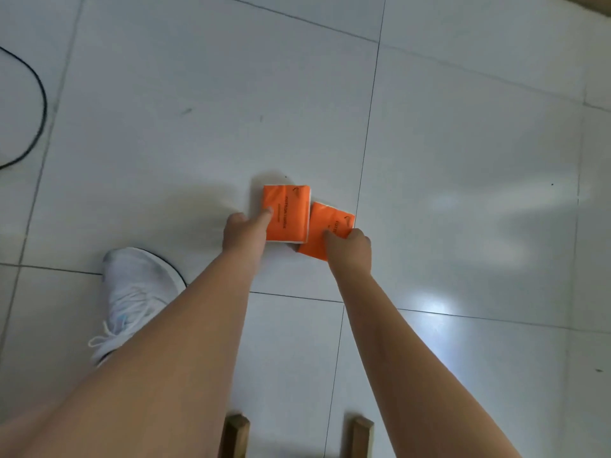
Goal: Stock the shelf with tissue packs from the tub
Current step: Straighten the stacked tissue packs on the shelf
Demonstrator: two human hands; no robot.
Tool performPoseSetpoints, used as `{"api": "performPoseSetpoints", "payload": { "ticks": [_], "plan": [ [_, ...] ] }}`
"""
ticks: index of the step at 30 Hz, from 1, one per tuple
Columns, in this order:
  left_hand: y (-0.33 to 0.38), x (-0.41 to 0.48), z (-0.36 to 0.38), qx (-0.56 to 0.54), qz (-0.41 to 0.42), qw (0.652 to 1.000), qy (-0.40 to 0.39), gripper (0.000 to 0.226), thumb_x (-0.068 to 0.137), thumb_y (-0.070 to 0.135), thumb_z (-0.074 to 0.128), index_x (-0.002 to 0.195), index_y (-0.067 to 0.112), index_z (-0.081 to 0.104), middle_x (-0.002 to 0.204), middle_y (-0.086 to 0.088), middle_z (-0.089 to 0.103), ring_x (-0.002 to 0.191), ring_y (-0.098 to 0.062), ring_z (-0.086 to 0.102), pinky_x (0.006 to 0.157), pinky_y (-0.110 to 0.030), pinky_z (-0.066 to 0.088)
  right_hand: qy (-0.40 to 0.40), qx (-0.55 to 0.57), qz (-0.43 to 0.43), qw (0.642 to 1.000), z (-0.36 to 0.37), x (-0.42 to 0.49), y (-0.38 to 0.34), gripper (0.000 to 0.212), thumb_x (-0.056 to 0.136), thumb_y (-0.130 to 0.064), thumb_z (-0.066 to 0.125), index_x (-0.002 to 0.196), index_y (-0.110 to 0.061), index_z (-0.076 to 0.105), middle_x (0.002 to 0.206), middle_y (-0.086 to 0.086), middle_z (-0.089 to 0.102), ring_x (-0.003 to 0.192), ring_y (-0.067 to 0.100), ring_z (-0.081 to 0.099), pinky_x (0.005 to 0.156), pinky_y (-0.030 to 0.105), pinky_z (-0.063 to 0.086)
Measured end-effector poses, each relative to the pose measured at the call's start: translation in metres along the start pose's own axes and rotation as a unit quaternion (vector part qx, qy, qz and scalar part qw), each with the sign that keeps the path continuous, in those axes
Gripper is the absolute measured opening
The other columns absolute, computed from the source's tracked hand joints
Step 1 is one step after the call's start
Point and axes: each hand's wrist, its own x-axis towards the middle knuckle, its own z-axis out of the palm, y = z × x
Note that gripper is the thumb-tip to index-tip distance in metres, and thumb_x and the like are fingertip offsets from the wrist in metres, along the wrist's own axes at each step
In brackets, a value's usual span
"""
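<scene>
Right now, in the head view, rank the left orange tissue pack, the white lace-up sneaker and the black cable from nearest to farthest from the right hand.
1. Left orange tissue pack, just left of the right hand, which grips the right orange tissue pack.
2. White lace-up sneaker, lower left.
3. Black cable, far left edge.

On floor [463,127], left tissue pack [291,206] beside right tissue pack [325,226]; shoe [139,285] farther left.
</scene>
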Motion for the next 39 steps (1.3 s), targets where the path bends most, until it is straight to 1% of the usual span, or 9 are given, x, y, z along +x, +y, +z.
{"api": "performPoseSetpoints", "payload": {
  "ticks": [3,6,10,15,18,21,25,31,39],
  "plan": [
    [0.005,0.007,0.003,0.135,0.099,0.986,0.006,0.094,0.079,0.058,0.075,0.156,0.021,0.035,0.155,-0.008,0.043,0.142,-0.035,0.042,0.113,-0.047,0.041,0.021,-0.003,0.02,1.0,0.014,0.001,-0.001,0.037,0.085,-0.041,0.061,0.108,-0.012,0.056,0.112,0.005,0.046,0.091,0.031,0.063,0.081,0.042,0.055],
    [0.008,0.009,0.004,0.304,0.282,0.91,-0.025,0.106,0.082,0.041,0.079,0.162,0.042,0.009,0.171,0.004,0.011,0.153,-0.034,0.019,0.116,-0.049,0.035,0.026,-0.001,0.051,0.998,0.018,0.005,0.0,0.044,0.082,-0.047,0.064,0.109,-0.013,0.056,0.108,0.003,0.04,0.092,0.033,0.063,0.079,0.04,0.053],
    [0.022,0.023,0.006,0.402,0.362,0.83,-0.134,0.095,0.086,0.034,0.078,0.162,0.039,0.021,0.167,0.004,0.025,0.151,-0.034,0.024,0.119,-0.045,0.032,0.034,0.036,0.05,0.998,0.019,0.009,0.002,0.045,0.078,-0.044,0.066,0.116,-0.024,0.054,0.109,0.003,0.045,0.08,0.025,0.061,0.075,0.037,0.052],
    [0.031,0.034,-0.008,0.47,0.276,0.83,-0.12,0.07,0.066,0.054,0.087,0.127,0.032,0.06,0.129,-0.009,0.05,0.122,-0.041,0.049,0.105,-0.048,0.046,0.001,0.154,-0.017,0.988,0.019,0.007,0.005,0.042,0.073,-0.031,0.068,0.112,-0.039,0.057,0.097,-0.007,0.069,0.088,0.022,0.07,0.078,0.044,0.063],
    [0.027,0.039,-0.037,0.362,0.239,0.886,-0.164,0.044,0.069,0.041,0.09,0.1,0.021,0.065,0.103,-0.005,0.063,0.099,-0.03,0.063,0.086,-0.041,0.054,-0.04,0.165,-0.094,0.981,0.015,0.001,-0.001,0.042,0.08,-0.02,0.065,0.115,-0.043,0.062,0.099,-0.009,0.072,0.094,0.02,0.07,0.079,0.038,0.061],
    [0.038,0.037,-0.082,0.284,0.168,0.927,-0.181,0.039,0.079,0.032,0.087,0.105,0.018,0.062,0.096,-0.001,0.065,0.083,-0.022,0.064,0.069,-0.034,0.052,-0.071,0.191,-0.154,0.967,0.012,-0.017,-0.023,0.046,0.084,-0.014,0.067,0.119,-0.043,0.061,0.105,-0.01,0.071,0.095,0.015,0.069,0.082,0.033,0.059],
    [0.105,0.006,-0.16,0.206,0.143,0.955,-0.16,0.044,0.084,0.035,0.084,0.121,0.033,0.059,0.11,-0.001,0.072,0.094,-0.027,0.073,0.081,-0.043,0.062,-0.08,0.256,-0.213,0.939,0.003,-0.054,-0.079,0.041,0.086,-0.018,0.076,0.12,-0.031,0.057,0.11,-0.006,0.066,0.09,0.017,0.069,0.07,0.025,0.054],
    [0.212,-0.114,-0.293,0.141,0.255,0.955,-0.059,0.034,0.081,0.038,0.085,0.11,0.036,0.066,0.113,0.001,0.076,0.105,-0.024,0.072,0.097,-0.048,0.055,-0.174,0.297,-0.367,0.864,-0.014,-0.139,-0.191,0.034,0.085,-0.02,0.078,0.113,-0.034,0.065,0.109,-0.008,0.071,0.09,0.013,0.069,0.071,0.024,0.054],
    [0.165,-0.253,-0.448,0.012,0.313,0.936,0.158,0.043,0.07,0.027,0.094,0.101,0.023,0.065,0.11,-0.006,0.074,0.104,-0.027,0.073,0.09,-0.048,0.061,-0.294,0.258,-0.527,0.754,-0.014,-0.283,-0.28,0.035,0.085,-0.014,0.078,0.114,-0.033,0.069,0.11,0.0,0.07,0.081,0.011,0.063,0.072,0.027,0.053]
  ]
}}
